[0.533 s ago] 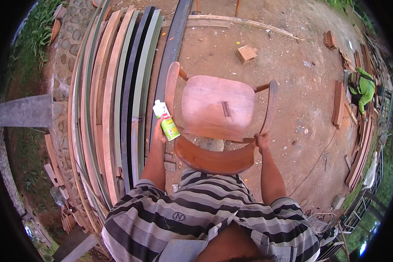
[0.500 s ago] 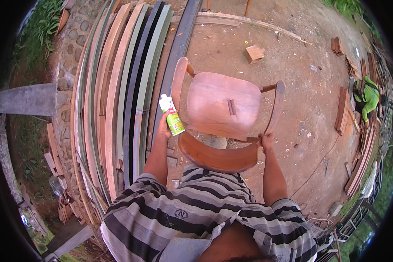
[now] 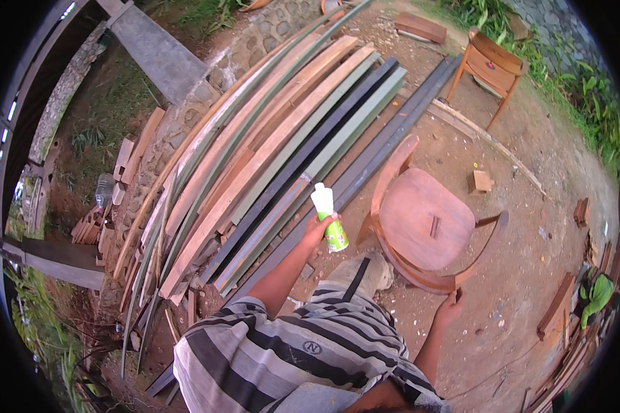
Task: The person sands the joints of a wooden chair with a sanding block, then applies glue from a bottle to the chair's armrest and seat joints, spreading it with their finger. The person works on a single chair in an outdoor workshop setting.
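Observation:
My left hand [image 3: 315, 233] is wrapped round a white and green plastic bottle [image 3: 335, 233], held upright-leaning with its white neck pointing away from me. Ahead and to the right stands a reddish-brown wooden armchair [image 3: 424, 215], with a broad seat, curved arms and a curved back rail on my side. A small slot-like dark mark [image 3: 435, 226] shows on the seat. At the chair's near right corner, my right hand [image 3: 449, 307] has its fingers closed on the frame where rail and arm meet. The fingertips are partly hidden there.
Long timber planks [image 3: 255, 179] lie stacked on my left, beside a dark beam [image 3: 393, 144]. Another wooden chair [image 3: 492, 65] stands far right. A small wood block [image 3: 480, 182] rests on the dirt ground. At the right edge, a person in green [image 3: 597, 296] is near more lumber.
My view has swung to the left, bringing the second chair into sight. The bottle has moved away from the armchair's left arm. My right hand stays at the chair's near right corner.

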Action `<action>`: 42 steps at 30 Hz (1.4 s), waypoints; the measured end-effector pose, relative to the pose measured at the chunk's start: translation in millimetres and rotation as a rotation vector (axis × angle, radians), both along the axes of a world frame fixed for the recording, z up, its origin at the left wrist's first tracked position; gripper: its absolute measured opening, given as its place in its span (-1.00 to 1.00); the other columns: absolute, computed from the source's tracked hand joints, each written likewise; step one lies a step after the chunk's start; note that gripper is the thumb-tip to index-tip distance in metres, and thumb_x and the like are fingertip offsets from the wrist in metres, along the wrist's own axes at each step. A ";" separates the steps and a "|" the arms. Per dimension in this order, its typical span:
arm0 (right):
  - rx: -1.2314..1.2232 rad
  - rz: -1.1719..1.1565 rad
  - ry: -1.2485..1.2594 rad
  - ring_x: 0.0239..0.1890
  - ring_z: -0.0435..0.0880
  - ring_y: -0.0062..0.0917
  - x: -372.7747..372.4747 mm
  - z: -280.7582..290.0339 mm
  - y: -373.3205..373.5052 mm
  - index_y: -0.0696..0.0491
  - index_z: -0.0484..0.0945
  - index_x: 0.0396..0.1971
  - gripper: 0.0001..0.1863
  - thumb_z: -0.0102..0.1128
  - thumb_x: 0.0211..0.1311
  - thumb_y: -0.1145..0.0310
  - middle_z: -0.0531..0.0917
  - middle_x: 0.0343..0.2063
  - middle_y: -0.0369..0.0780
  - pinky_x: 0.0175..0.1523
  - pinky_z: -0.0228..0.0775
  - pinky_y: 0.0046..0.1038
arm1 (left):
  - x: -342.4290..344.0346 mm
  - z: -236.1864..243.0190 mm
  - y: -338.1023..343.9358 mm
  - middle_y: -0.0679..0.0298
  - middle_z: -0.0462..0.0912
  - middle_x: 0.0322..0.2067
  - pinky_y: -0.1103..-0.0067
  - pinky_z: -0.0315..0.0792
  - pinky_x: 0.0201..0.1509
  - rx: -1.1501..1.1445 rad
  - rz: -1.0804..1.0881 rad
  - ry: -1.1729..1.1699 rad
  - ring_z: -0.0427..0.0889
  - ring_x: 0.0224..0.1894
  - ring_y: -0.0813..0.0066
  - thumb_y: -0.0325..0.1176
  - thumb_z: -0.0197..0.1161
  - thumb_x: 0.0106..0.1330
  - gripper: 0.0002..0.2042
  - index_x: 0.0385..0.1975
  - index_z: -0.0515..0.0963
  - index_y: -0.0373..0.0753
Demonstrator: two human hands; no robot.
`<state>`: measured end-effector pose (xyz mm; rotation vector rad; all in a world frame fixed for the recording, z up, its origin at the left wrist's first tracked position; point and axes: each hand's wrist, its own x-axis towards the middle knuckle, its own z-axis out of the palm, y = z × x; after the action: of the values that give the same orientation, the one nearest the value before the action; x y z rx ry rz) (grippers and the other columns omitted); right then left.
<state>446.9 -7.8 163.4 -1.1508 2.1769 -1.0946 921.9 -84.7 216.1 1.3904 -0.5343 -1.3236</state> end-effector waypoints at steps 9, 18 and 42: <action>-0.048 0.386 0.234 0.16 0.60 -0.02 118.3 128.9 3.1 0.20 0.53 0.19 -0.51 0.20 0.30 0.33 0.63 0.09 0.12 0.29 0.41 -0.15 | -1.5 44.2 87.0 0.23 0.69 -0.10 0.42 0.55 0.12 0.116 -0.174 0.106 0.67 -0.04 0.44 -0.04 0.43 0.34 -0.55 0.04 0.53 -0.21; 0.123 0.704 -0.768 0.15 0.62 -0.17 229.8 159.7 -42.7 0.07 0.44 0.36 -0.51 0.08 0.46 0.37 0.51 0.28 -0.01 0.25 0.46 -0.14 | -8.6 85.4 35.7 0.15 0.71 0.04 0.38 0.46 0.28 0.146 -0.389 0.171 0.66 0.10 0.37 -0.09 0.38 0.39 -0.48 0.21 0.51 -0.30; -0.370 -0.018 -1.347 0.07 0.65 -0.49 341.0 171.2 -118.1 -0.09 0.12 0.52 -0.12 0.44 0.31 0.17 0.62 0.06 -0.18 -0.07 0.62 -0.46 | -18.1 150.6 -170.5 0.13 0.31 0.41 0.40 0.31 0.44 -0.129 -1.174 0.463 0.42 0.33 0.36 -0.27 0.46 0.33 -0.16 0.50 0.09 -0.36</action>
<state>787.8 -125.8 334.5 -0.2434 0.9377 -1.6282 903.8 -255.2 366.7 0.5407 -1.1604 -2.3851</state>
